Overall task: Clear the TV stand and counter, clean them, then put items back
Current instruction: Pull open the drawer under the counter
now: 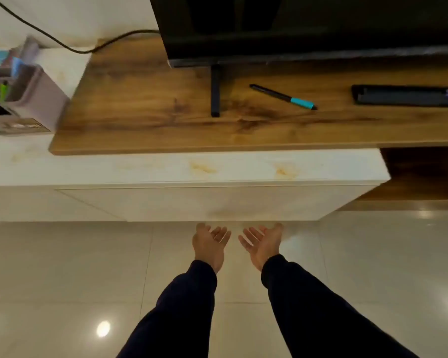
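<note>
We judge the main risk is knocking the TV (308, 24), whose foot (215, 91) stands on the wooden TV stand (140, 99) beside the pen (282, 96) and remote (404, 95) we must clear. The cable (70, 46) could snag as we lift the organizer (29, 96) off the white counter (166, 167). Our left hand (208, 245) and right hand (263, 244) hang empty, palms up, fingers loose, below the counter front.

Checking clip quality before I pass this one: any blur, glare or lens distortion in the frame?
Head view: the organizer at the left edge is motion-blurred; ceiling lights glare off the floor tiles; the wide lens bows the wooden top and counter edge; pen and both hands stay fairly sharp.
</note>
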